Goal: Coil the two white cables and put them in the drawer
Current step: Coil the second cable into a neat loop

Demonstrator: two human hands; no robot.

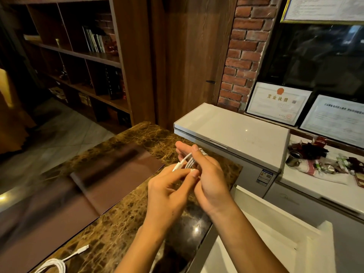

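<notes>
Forearms converge; both hands' fingers (pixel 194 173) pinch white cable (pixel 189 161) coil.

hands (pixel 189 184) coiling white cable (pixel 190 161), marble counter (pixel 126 223)

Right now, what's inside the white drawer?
The open white drawer shows only its bare pale bottom and walls; no cable is in it yet. The right arm covers its near left part, so I can't tell what's there.

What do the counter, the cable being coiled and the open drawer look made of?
Counter: polished brown marble-like stone, veined and glossy with lamp glints. Cable being coiled: smooth white, probably plastic-sheathed, bending easily between both hands. Drawer: flat matte white panels, likely laminate or painted board.
</notes>
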